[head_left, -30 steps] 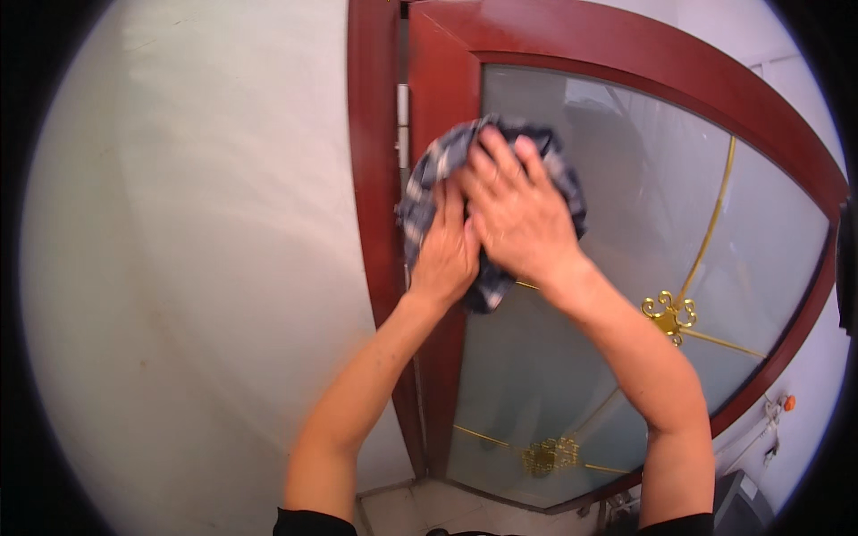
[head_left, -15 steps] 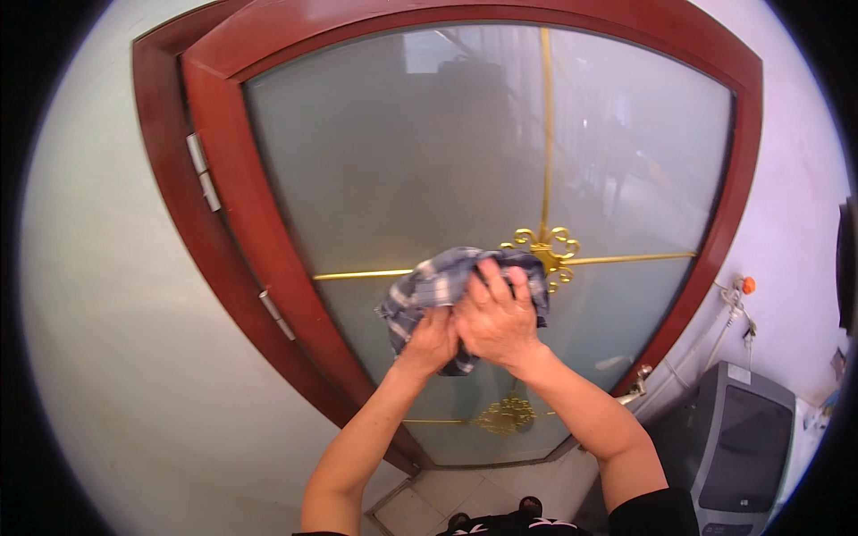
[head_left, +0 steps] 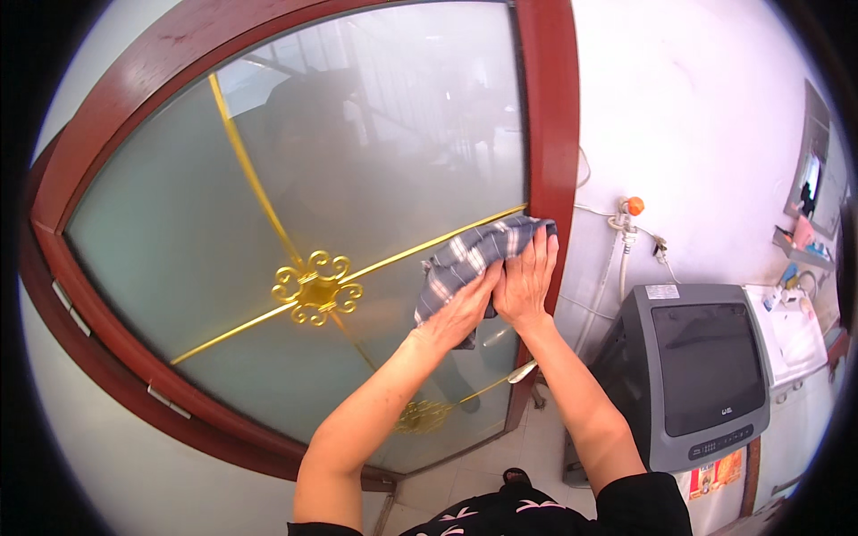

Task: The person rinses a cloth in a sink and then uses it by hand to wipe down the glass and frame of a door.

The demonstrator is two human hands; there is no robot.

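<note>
While a red-framed door (head_left: 322, 179) with a frosted glass pane (head_left: 438, 170) dominates, a grey washing machine (head_left: 706, 366) stands beyond its right edge. A checked cloth (head_left: 474, 261) lies against the pane's right edge, overlapping the frame (head_left: 551, 116). The left hand (head_left: 460, 313) and right hand (head_left: 525, 284) rest on it side by side, fingers mostly extended; whether either pinches fabric cannot be determined.

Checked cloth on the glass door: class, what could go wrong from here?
The right hand and the checked cloth reach onto the red door frame, so they might slip past its outer edge. The silver door handle shows close to the right forearm, which could knock it.
</note>
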